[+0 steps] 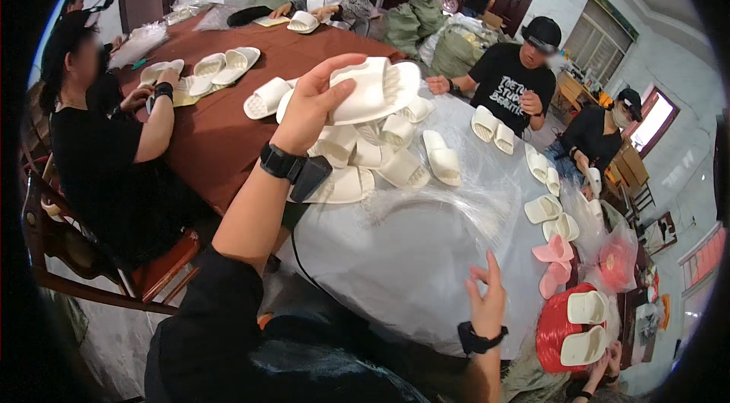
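Note:
My left hand (pixel 310 110) is raised over the table, its thumb and fingers closed round a cream slide slipper (pixel 376 91) held sole down. Below and behind it lies a heap of similar cream slippers (pixel 365 150), partly hidden by my wrist and the held slipper. One loose slipper (pixel 443 158) rests at the right of the heap. My right hand (pixel 487 300) hovers near the table's front edge, fingers apart and holding nothing. Between the hands and the heap, clear plastic bags (pixel 471 209) lie spread on the grey table cover (pixel 365 247).
Pairs of cream slippers (pixel 493 129) line the right side, with pink slippers (pixel 553 264) and a red bundle (pixel 559 331) nearer me. Co-workers sit around the table; one at left (pixel 84 122) handles slippers on the brown cloth (pixel 209 129). Stuffed green sacks (pixel 414 23) stand behind.

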The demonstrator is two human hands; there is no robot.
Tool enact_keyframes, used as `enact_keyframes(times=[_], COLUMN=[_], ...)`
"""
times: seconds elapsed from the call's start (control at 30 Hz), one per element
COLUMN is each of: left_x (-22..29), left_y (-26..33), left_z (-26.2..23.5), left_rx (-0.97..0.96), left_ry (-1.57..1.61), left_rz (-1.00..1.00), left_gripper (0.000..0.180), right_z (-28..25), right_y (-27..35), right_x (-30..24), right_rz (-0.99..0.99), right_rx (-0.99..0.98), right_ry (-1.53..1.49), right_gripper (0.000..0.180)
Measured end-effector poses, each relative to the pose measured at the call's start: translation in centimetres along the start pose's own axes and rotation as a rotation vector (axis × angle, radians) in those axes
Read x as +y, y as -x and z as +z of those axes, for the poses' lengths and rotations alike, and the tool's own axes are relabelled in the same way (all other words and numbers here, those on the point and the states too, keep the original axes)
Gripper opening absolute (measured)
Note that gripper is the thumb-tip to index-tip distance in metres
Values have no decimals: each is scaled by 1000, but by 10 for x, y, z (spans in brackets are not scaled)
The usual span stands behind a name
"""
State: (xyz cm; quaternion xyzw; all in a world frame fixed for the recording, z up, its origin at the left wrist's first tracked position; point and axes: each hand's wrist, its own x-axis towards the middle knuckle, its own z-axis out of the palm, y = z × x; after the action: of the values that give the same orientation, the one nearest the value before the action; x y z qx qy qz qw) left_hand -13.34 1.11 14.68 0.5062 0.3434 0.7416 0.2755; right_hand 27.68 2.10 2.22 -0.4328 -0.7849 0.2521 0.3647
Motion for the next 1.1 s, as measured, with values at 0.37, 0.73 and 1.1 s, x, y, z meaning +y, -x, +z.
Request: enact_keyframes(times=[0.37,0.73,1.1], left_x=[-64,-128,-188], left_y=[143,195,196], left_z=[160,127,137], left_rx=[-415,-656,-450], left_ry=[153,-266,-879], left_rz=[-260,-199,-159], left_gripper=[63,42,66], right_z=[68,25,48], right_y=[-9,47,42], right_x=[-28,57,79], right_rz=[-191,407,364], right_rx=[304,318,240], right_ry=[-367,-508,-542], right_gripper=[93,74,66])
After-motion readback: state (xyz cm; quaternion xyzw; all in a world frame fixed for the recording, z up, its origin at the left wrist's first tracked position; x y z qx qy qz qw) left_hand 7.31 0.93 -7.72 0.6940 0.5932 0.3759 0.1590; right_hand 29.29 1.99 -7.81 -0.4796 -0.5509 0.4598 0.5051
